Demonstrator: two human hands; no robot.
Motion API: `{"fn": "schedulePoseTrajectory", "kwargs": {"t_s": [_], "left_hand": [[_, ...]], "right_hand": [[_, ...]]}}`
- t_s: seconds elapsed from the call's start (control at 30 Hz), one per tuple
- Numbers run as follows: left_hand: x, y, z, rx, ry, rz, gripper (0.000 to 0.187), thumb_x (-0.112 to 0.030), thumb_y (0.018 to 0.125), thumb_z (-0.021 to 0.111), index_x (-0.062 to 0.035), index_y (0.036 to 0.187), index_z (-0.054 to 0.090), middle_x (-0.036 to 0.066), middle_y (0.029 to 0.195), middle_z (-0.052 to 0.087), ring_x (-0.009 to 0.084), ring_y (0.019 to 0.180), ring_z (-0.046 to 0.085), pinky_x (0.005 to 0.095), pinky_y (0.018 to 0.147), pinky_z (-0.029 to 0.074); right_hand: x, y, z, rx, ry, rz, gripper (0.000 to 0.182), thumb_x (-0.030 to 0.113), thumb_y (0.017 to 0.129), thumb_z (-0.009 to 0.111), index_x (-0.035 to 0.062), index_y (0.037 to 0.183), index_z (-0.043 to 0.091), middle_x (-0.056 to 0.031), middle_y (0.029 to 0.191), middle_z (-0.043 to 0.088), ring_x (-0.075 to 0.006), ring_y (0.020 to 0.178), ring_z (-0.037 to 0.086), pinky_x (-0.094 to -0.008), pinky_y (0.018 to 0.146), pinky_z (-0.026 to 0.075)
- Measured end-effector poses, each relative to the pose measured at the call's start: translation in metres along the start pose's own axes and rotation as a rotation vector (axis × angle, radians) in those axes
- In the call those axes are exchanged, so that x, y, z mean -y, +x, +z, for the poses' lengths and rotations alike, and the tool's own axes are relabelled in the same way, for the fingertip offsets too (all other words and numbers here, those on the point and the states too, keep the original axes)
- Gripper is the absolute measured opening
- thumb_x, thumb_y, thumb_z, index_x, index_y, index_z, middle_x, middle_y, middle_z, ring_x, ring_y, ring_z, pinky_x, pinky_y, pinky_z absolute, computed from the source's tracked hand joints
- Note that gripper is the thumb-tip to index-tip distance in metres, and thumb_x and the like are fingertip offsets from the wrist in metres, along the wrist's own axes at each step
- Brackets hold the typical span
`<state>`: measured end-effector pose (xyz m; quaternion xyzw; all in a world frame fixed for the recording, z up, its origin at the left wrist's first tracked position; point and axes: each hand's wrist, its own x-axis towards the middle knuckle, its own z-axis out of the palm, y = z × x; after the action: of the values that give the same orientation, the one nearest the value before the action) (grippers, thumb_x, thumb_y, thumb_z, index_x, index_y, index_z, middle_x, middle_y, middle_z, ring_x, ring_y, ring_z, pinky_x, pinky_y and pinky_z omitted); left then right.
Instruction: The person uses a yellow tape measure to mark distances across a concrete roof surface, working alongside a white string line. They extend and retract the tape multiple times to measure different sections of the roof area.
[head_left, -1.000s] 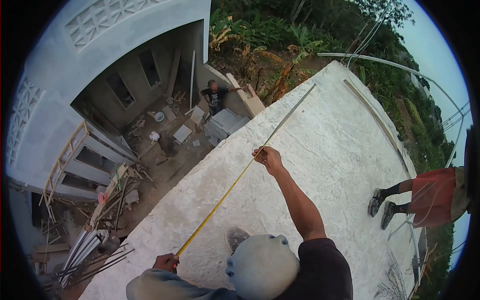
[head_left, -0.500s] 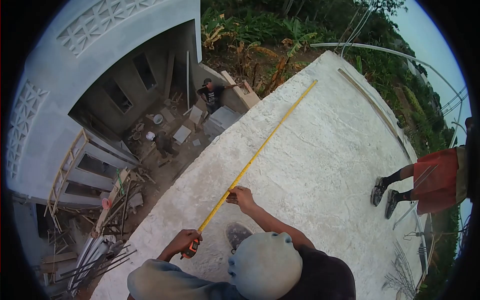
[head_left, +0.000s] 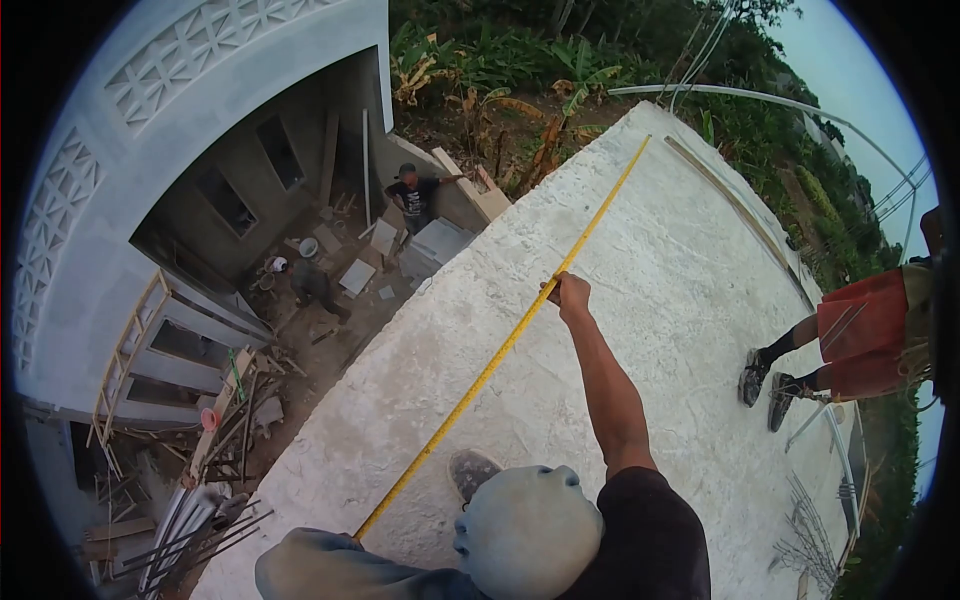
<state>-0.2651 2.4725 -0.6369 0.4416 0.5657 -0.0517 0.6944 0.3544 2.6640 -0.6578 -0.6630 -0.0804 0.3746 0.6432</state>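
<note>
Fingers of the right hand (head_left: 570,293) are pinched onto the yellow measuring tape (head_left: 500,352), arm stretched forward and up across the concrete roof slab (head_left: 660,330). The grip falls roughly midway along the visible blade. The tape's long axis runs diagonally: from the lower left, where it disappears behind the grey sleeve (head_left: 310,570) of the left arm, up and to the right toward the slab's far corner (head_left: 648,138). The left hand is hidden below that sleeve; whether its fingers are closed on the tape case cannot be told. The blade lies just inside the slab's left edge and nearly parallel to it, so the right hand is the nearer one to the tape's far end, with the free length extending away from its fingers toward the greenery. Beside the slab, well below, lies a building yard (head_left: 330,290) with a standing person (head_left: 410,192). At the right edge stands a co-worker in red shorts (head_left: 865,335), well apart from the tape.
</note>
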Motion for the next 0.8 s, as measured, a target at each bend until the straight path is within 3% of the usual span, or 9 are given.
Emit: {"fn": "schedulePoseTrajectory", "kwargs": {"t_s": [0.13, 0.23, 0.43, 0.6, 0.8], "left_hand": [[0.004, 0.0, 0.005, -0.053, 0.016, 0.045, 0.036, -0.036, 0.092, 0.056, -0.0023, 0.087, 0.066, 0.001, 0.065, 0.058, 0.0079, 0.059, 0.051, 0.0248, 0.055, 0.042], [0.006, 0.0, 0.009, -0.103, 0.025, 0.076, 0.037, -0.037, 0.092, 0.055, -0.0021, 0.086, 0.066, 0.001, 0.064, 0.057, 0.008, 0.06, 0.052, 0.0248, 0.056, 0.042], [-0.07, 0.054, 0.038, -0.002, 0.071, 0.273, 0.034, -0.033, 0.094, 0.052, -0.0027, 0.086, 0.066, 0.0, 0.069, 0.058, 0.007, 0.06, 0.05, 0.0241, 0.059, 0.043], [-0.103, 0.092, 0.048, 0.036, 0.093, 0.313, 0.037, -0.035, 0.095, 0.049, -0.0031, 0.088, 0.066, 0.0, 0.072, 0.059, 0.007, 0.063, 0.052, 0.0246, 0.06, 0.044], [-0.095, 0.068, 0.044, 0.074, 0.042, 0.266, 0.034, -0.034, 0.095, 0.052, -0.0033, 0.091, 0.067, -0.001, 0.071, 0.059, 0.0058, 0.062, 0.051, 0.0238, 0.057, 0.043]], "right_hand": [[0.033, 0.027, 0.007, 0.006, 0.002, 0.002, 0.017, 0.007, 0.086, 0.051, -0.0096, 0.09, 0.051, -0.0196, 0.08, 0.061, -0.0318, 0.073, 0.068, -0.0396, 0.064, 0.06], [0.035, 0.028, 0.018, 0.039, 0.094, 0.01, 0.016, 0.009, 0.088, 0.051, -0.0062, 0.092, 0.05, -0.0172, 0.082, 0.058, -0.0288, 0.073, 0.065, -0.04, 0.066, 0.058], [0.016, -0.017, 0.036, 0.136, 0.161, 0.022, 0.018, 0.011, 0.09, 0.05, -0.0048, 0.097, 0.05, -0.0153, 0.085, 0.059, -0.0268, 0.075, 0.064, -0.038, 0.067, 0.057], [0.014, -0.028, 0.042, 0.145, 0.116, -0.019, 0.018, 0.009, 0.091, 0.048, -0.0064, 0.101, 0.05, -0.0162, 0.089, 0.059, -0.0271, 0.077, 0.065, -0.0381, 0.066, 0.059], [0.048, 0.031, 0.037, 0.102, 0.083, -0.047, 0.018, 0.007, 0.092, 0.048, -0.0085, 0.1, 0.05, -0.0174, 0.088, 0.059, -0.028, 0.074, 0.065, -0.039, 0.064, 0.059]]}}
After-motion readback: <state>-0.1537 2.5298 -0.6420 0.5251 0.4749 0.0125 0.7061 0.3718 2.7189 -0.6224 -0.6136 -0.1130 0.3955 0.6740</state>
